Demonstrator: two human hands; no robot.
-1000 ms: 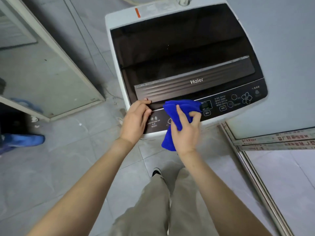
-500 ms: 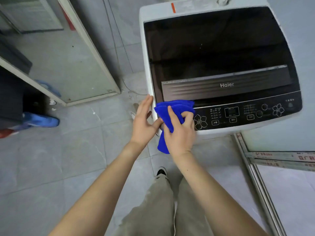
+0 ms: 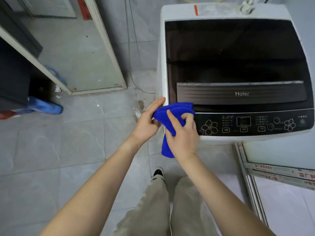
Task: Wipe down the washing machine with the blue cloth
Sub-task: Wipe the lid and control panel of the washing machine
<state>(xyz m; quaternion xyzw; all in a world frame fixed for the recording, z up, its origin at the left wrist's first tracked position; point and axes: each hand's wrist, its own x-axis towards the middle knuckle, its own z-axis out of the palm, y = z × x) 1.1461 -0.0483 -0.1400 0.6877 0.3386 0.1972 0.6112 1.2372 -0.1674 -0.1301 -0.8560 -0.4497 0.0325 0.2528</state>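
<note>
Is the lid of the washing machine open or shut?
Shut. The dark lid lies flat in the white top, its Haier handle down.

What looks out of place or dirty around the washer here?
The floor beside the washer has a brownish stain at its front left corner, and the lid handle has a grimy, dusty top edge. A loose cable trails on the floor. Nothing looks spilled or broken.

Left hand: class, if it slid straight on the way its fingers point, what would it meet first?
Probably the washing machine: the left hand has its fingertips at the white front-left corner already, though depth is unclear.
</note>
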